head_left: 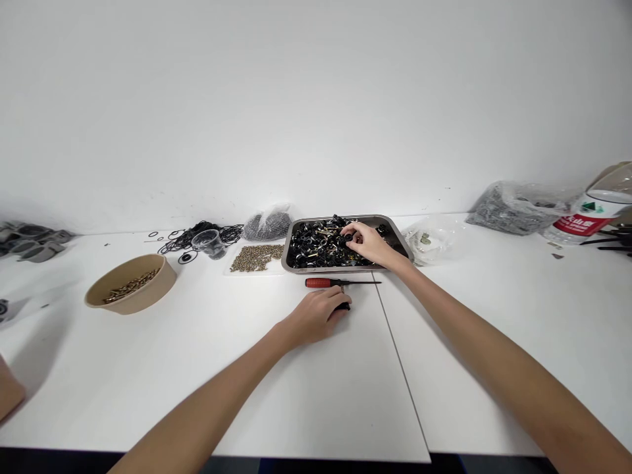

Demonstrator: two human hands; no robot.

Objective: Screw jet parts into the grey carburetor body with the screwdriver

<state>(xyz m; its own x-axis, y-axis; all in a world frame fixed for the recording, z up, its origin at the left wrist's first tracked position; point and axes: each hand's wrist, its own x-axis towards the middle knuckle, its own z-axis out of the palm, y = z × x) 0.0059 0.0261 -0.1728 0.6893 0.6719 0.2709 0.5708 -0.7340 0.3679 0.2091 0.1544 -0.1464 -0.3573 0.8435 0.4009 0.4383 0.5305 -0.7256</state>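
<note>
My left hand [320, 315] rests low over the white table, its fingers closed around a small black part [342, 306] that is mostly hidden. Just beyond it lies a screwdriver [320, 282] with a red and black handle, its shaft pointing right. Over the metal tray [402, 249], my right hand [366, 242] pinches a small round black part [348, 237] between thumb and fingers. Beneath it the tray is heaped with small black parts [316, 247], mixed with rings and brass-coloured pieces.
Left of the tray are small brass-coloured pieces [257, 257], a clear cup [209, 244], black rubber rings [185, 238] and a tan bowl [162, 280] of screws. To the right lie a clear plastic bag [437, 240], another filled bag [513, 207] and a large bottle [582, 220]. Someone's arm [7, 390] shows at far left.
</note>
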